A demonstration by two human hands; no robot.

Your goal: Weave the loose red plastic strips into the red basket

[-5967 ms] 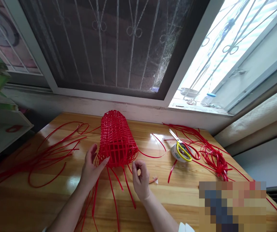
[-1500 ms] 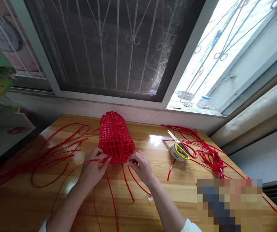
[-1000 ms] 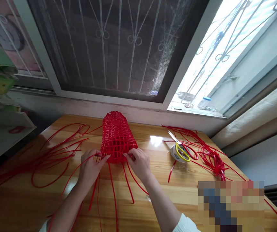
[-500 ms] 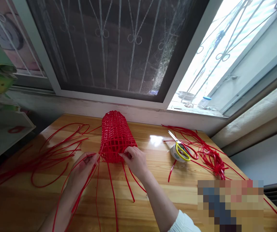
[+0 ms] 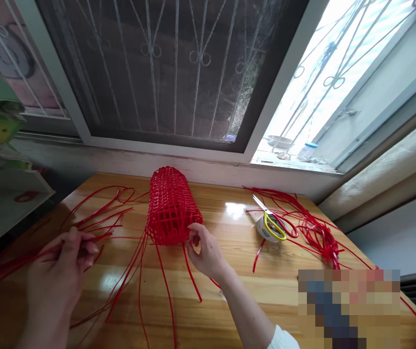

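Note:
A red woven basket [image 5: 169, 191] lies on its side on the wooden table, its open-mesh end towards me. Several loose red strips [image 5: 164, 286] trail from that end. My right hand [image 5: 206, 249] pinches the near right edge of the basket with thumb and curled fingers. Out to the left, my left hand [image 5: 62, 264] is closed, thumb against fingers, on a thin red strip [image 5: 126, 237] that stretches sideways to the basket's near left edge. Other red strips [image 5: 7, 266] lie around and behind that hand, and some of its grip is hidden.
Scissors [image 5: 275, 227] with yellow and red handles rest on a round white tape roll or tub [image 5: 262, 227] to the right. A tangled heap of red strips [image 5: 324, 242] lies beyond it. A barred window [image 5: 178, 72] rises behind the table [image 5: 225, 242].
My left hand has moved from the basket's near left edge out to the left, drawing away from it. My right hand stays at the basket, which has shifted slightly left.

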